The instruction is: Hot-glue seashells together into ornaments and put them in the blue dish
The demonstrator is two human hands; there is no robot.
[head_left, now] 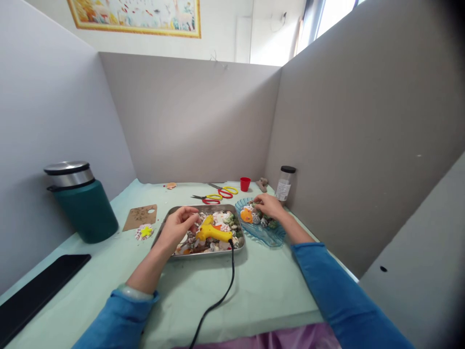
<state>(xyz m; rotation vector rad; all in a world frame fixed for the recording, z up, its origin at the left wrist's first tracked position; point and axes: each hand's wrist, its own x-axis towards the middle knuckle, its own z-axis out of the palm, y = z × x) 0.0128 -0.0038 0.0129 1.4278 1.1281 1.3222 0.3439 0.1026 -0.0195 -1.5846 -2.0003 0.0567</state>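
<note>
My left hand (180,224) is over the left part of a metal tray (207,255) full of shells, its fingers curled; anything between the fingertips is too small to make out. A yellow glue gun (214,233) with a black cord lies on the shells, just right of that hand. My right hand (268,205) reaches down into a blue glass dish (262,236), with its fingertips among shells and small stones. What those fingers touch or hold is hidden. An orange shell (246,215) lies at the left of the dish.
Two pairs of scissors (211,197) and a red cup (245,184) stand behind the tray. Left are a brown card (141,217), a flower-shaped piece (144,232), a green bottle (85,208) and a black slab (41,288). A lidded jar (284,184) is at back right; grey partitions surround the table.
</note>
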